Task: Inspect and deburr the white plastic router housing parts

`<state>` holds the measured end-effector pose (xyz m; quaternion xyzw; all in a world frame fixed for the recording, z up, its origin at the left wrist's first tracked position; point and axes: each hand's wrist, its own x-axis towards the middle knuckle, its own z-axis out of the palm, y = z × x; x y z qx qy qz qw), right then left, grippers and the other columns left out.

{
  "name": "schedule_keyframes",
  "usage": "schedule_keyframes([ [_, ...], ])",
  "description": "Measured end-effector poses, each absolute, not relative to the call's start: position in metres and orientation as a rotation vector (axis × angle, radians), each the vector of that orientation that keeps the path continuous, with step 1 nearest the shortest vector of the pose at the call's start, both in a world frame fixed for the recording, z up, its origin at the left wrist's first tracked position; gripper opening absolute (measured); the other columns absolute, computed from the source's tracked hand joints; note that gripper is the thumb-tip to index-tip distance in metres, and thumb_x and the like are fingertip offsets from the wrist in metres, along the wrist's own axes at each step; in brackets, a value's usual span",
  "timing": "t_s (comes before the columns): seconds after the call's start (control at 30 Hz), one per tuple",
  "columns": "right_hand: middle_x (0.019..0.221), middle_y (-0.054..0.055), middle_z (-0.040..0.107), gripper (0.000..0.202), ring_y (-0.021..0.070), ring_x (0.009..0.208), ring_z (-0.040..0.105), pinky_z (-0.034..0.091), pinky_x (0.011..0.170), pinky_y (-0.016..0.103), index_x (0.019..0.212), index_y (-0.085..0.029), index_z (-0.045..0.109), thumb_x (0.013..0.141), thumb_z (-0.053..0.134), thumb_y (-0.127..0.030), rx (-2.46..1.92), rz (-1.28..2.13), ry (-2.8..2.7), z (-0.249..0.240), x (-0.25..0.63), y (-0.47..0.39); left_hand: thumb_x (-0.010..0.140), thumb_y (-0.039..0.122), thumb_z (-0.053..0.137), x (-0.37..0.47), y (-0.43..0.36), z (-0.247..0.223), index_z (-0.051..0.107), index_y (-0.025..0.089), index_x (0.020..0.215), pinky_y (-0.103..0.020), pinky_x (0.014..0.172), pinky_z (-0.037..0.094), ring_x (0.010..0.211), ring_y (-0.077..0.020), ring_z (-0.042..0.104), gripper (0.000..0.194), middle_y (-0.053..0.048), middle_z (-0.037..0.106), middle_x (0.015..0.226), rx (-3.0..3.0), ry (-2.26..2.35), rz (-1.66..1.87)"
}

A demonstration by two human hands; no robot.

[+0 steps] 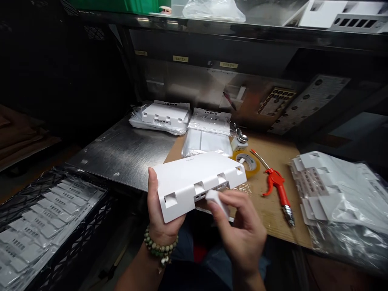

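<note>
A white plastic housing with square notches and a row of small port openings along its near edge is held tilted above the bench. My left hand grips its left end, thumb on the upper face and fingers beneath. Between the thumb and fingers of my right hand is a small white piece, close against the port edge; whether it touches the housing cannot be told. A bead bracelet circles my left wrist.
Bagged white housings and clear bags lie behind. To the right are yellow tape, a dispenser bottle, a red air gun and stacked bagged housings. A black crate holds bagged parts at left. A shelf overhangs.
</note>
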<state>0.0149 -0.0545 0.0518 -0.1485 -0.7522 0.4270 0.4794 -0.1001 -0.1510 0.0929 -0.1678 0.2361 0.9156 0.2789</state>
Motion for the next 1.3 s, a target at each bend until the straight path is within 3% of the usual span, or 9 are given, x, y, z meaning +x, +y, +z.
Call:
schedule_keyframes([
  [0.13,0.093,0.003,0.066,0.019,0.0156,0.085,0.065,0.054,0.072,0.028,0.100,-0.020,0.072,0.086,0.075,-0.007,-0.311,1.016,-1.884,0.058,0.002,-0.070,0.105,0.059,0.038,-0.086,-0.148,0.092,0.068,0.020,0.135,-0.037,0.089,0.064,0.099,-0.0286,0.077,0.058,-0.009,0.080,0.115,-0.341,0.701,2.515],
  [0.27,0.090,0.003,0.065,0.021,0.0143,0.082,0.064,0.053,0.072,0.028,0.098,-0.018,0.071,0.085,0.074,-0.002,-0.259,1.038,-1.896,0.062,0.000,-0.082,0.104,0.060,0.036,-0.079,-0.150,0.085,0.066,0.019,0.138,-0.037,0.091,0.063,0.114,-0.0335,0.072,0.062,-0.012,0.075,0.129,-0.235,0.728,2.508],
  [0.43,0.090,0.003,0.068,0.021,0.0141,0.081,0.066,0.054,0.070,0.026,0.100,-0.017,0.071,0.085,0.072,-0.002,-0.161,1.095,-1.913,0.063,0.003,-0.090,0.101,0.067,0.037,-0.080,-0.150,0.081,0.063,0.020,0.143,-0.040,0.089,0.064,0.115,-0.0358,0.072,0.068,-0.013,0.073,0.131,-0.191,0.673,2.468],
  [0.63,0.088,0.002,0.064,0.017,0.0142,0.079,0.063,0.052,0.069,0.027,0.096,-0.019,0.072,0.086,0.074,-0.004,-0.330,1.042,-1.889,0.060,0.002,-0.076,0.105,0.058,0.035,-0.081,-0.146,0.084,0.063,0.021,0.142,-0.039,0.092,0.062,0.113,-0.0331,0.072,0.060,-0.012,0.076,0.126,-0.230,0.671,2.520],
  [0.83,0.086,0.003,0.069,0.017,0.0148,0.074,0.065,0.053,0.065,0.028,0.099,-0.019,0.072,0.086,0.073,-0.007,-0.144,1.161,-1.947,0.070,0.003,-0.091,0.098,0.072,0.041,-0.080,-0.143,0.083,0.067,0.016,0.136,-0.041,0.090,0.062,0.111,-0.0371,0.072,0.072,-0.015,0.077,0.119,-0.286,0.599,2.391],
  [1.07,0.082,0.004,0.069,0.021,0.0162,0.071,0.064,0.052,0.062,0.031,0.100,-0.018,0.072,0.083,0.074,-0.005,-0.024,0.997,-2.017,0.071,0.005,-0.094,0.097,0.071,0.046,-0.084,-0.144,0.084,0.071,0.014,0.128,-0.040,0.091,0.061,0.106,-0.0367,0.073,0.070,-0.016,0.078,0.114,-0.387,0.556,2.294],
  [1.3,0.088,0.004,0.071,0.028,0.0172,0.077,0.068,0.056,0.068,0.032,0.108,-0.018,0.073,0.085,0.073,-0.003,-0.040,0.904,-2.012,0.071,0.004,-0.092,0.097,0.066,0.051,-0.081,-0.142,0.084,0.065,0.013,0.135,-0.043,0.098,0.058,0.107,-0.0344,0.073,0.067,-0.016,0.077,0.112,-0.436,0.502,2.261],
])
